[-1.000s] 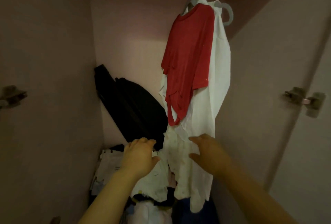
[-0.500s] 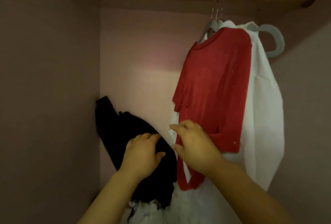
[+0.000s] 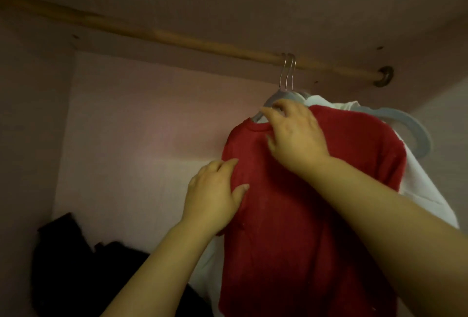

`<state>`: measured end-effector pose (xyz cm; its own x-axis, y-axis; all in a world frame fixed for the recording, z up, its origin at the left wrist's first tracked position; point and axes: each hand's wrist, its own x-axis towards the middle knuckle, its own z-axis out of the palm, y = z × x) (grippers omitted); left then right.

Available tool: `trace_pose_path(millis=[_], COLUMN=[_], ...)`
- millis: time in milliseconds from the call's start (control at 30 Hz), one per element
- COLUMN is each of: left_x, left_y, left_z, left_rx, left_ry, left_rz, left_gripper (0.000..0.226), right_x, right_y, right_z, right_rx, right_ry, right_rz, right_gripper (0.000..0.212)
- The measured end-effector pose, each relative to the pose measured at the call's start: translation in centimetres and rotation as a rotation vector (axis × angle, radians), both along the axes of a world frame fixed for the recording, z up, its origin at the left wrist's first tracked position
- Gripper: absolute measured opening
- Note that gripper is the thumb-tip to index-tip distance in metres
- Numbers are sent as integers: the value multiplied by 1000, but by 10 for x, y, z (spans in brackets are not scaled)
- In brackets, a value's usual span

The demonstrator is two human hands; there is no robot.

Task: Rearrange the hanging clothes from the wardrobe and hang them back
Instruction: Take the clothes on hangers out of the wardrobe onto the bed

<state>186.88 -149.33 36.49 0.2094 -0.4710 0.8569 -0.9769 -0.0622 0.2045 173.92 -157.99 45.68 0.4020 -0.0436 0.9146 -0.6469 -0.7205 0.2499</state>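
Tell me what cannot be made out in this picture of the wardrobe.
All in the head view:
- White garment: mostly hidden behind the red shirt.
- Red shirt's hem: cut off by the lower edge.
- Right hand on the grey hanger: its own back hides whether the fingers grip.
- Black clothes: too dark to tell what they are.
- Rod: left end cut off by the edge.
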Motion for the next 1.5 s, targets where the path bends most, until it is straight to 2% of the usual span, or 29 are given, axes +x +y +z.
trace_pose_path(millis=[167, 333, 433, 533, 667, 800, 933, 1200, 1333, 1500], left_x=[-3, -3, -4, -8, -18, -28, -40, -80, -108, -147], left_y=[-18, -28, -34, -36, -33, -26, -16, 16, 42, 81], left_z=[33, 53, 66, 80, 93, 73, 10, -124, -170, -210], left_rx=[-95, -141, -175, -258, -400, -426, -286, -44, 42, 108], left_ry=[-69, -102, -139, -154, -144, -141, -144, -4, 61, 35], left_rz=[-32, -4, 12, 38, 44, 38, 4, 1, -23, -97], left_gripper=[59, 58, 57, 58, 57, 52, 47, 47, 47, 41], right_x=[-13, -18, -22, -26, -34, -45, -58, -92, -120, -167], right_y=[-37, -70, -81, -81, -61, -46, -36, -19, 4, 55], right_z=[30, 43, 53, 64, 59, 10, -62, -200, -253, -309], right_rx=[1, 14, -8, -26, -158, -168, -110, 222, 284, 400], right_ry=[-138, -131, -168, -217, -287, -216, -195, -57, -38, -59], right_rz=[-72, -166, -109, -36, 183, 264, 291, 295, 339, 278], right_gripper=[48, 31, 24, 27, 34, 36, 33, 47, 45, 48])
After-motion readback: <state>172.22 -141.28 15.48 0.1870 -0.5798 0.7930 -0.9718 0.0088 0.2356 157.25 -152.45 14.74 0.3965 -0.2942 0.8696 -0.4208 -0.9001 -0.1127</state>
